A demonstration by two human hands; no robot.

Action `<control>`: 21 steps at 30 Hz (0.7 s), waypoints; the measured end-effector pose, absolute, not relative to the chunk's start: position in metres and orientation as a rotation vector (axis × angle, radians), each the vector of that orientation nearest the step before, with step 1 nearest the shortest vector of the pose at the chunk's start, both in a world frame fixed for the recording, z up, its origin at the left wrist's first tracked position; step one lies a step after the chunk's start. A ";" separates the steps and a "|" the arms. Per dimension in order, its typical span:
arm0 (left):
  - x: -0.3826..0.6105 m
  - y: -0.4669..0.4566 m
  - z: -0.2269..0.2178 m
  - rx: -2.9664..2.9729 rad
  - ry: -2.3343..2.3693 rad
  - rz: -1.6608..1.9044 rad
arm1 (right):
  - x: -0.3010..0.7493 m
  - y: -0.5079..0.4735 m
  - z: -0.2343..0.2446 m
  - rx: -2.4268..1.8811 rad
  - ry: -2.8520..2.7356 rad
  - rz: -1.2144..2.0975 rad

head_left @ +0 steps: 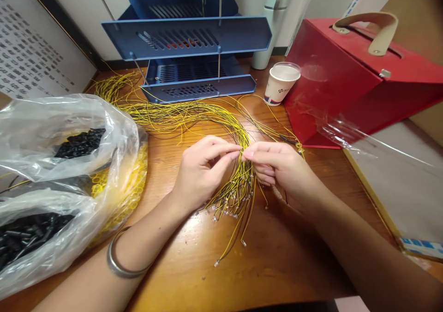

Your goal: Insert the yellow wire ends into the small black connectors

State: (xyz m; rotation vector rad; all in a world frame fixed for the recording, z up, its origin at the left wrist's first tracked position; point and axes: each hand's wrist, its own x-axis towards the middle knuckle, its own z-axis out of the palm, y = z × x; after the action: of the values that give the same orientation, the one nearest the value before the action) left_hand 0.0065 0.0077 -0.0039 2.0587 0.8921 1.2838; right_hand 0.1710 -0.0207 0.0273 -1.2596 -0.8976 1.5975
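A long bundle of thin yellow and black wires (pixel 194 110) curves over the wooden table and passes under my fingertips. Small clear LED-like tips (pixel 230 205) fan out at its near end. My left hand (pixel 206 169) is closed in a pinch, thumb and forefinger meeting at the bundle. From the other side my right hand (pixel 280 166) pinches at the same spot, its remaining fingers curled, and the fingertips of both hands almost touch. Exactly which strands lie between them is too small to tell. A metal bangle (pixel 119 259) circles my left wrist.
Clear plastic bags (pixel 128 132) at left hold small black tubes (pixel 81 142) and yellow ring-like pieces (pixel 133 189). Behind the wires stands a blue two-tier rack (pixel 194 37). A paper cup (pixel 277 87), a pale bottle (pixel 266 37) and a red box (pixel 332 86) stand back right.
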 end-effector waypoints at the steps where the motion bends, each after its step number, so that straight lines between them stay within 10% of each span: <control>1: 0.007 0.008 -0.004 2.058 0.892 1.275 | 0.171 -0.020 0.027 -1.262 -0.907 1.586; 21: 0.006 0.002 0.000 1.861 0.957 0.891 | 0.169 -0.030 0.024 -1.461 -1.652 0.839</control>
State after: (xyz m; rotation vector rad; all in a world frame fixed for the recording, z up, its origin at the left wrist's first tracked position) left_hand 0.0062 0.0024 0.0005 1.8608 0.9572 0.8908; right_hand 0.1685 -0.0297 0.0243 -1.4614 -1.6521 0.8392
